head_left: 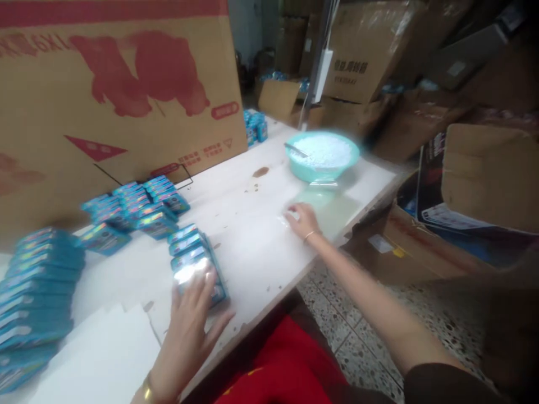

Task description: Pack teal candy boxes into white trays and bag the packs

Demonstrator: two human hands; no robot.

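Note:
My left hand (189, 328) lies with fingers spread on the near end of a row of small blue packets (191, 255) near the front edge of the white table (252, 247). My right hand (302, 220) reaches out to the right, with its fingers curled down on a clear plastic bag (324, 205) lying flat on the table; whether it grips the bag I cannot tell. Just beyond that bag stands a turquoise bowl (322, 154) filled with white granules, with a spoon in it.
More blue packets lie in rows at mid-left (135, 210), in a tall stack at the far left (36, 292) and at the back (255, 124). A large printed cardboard box (118, 90) stands behind the table. Cardboard boxes (421, 112) crowd the right and floor.

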